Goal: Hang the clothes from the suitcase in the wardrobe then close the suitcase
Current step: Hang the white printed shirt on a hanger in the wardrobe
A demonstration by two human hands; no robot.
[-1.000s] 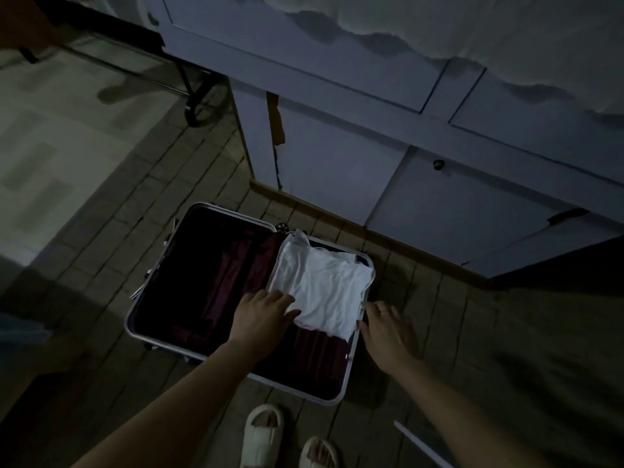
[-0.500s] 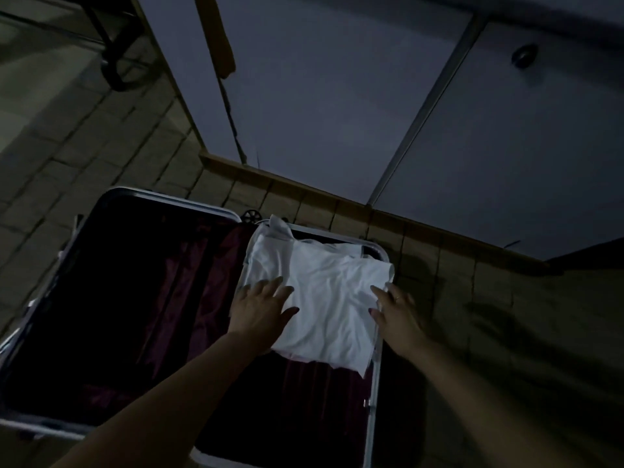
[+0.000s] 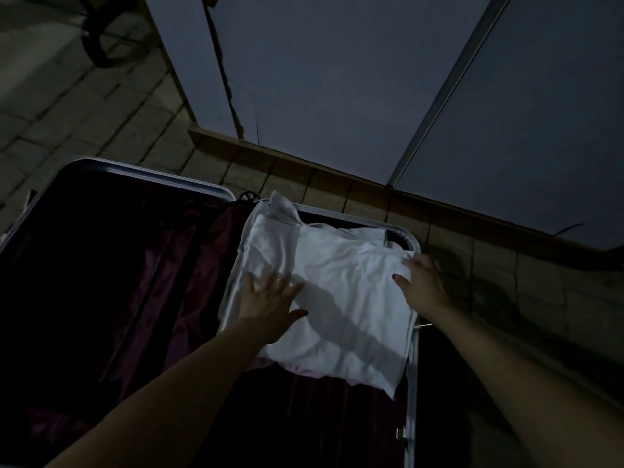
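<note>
On the white shirt [image 3: 341,292], hands slid farther.

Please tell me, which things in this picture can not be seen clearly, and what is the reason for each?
- Head view, clothes under the white garment: it covers them; only a pink edge shows.
- Left half of the suitcase: too dark to tell its contents.
- Wardrobe: cut off by the top edge, its doors hide the inside.
- Right hand: fingertips lie at the garment's edge; grip unclear.
- Left hand lies flat on it.

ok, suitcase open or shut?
Open: the suitcase lies flat, both halves up, folded white clothes in the right half.
</note>
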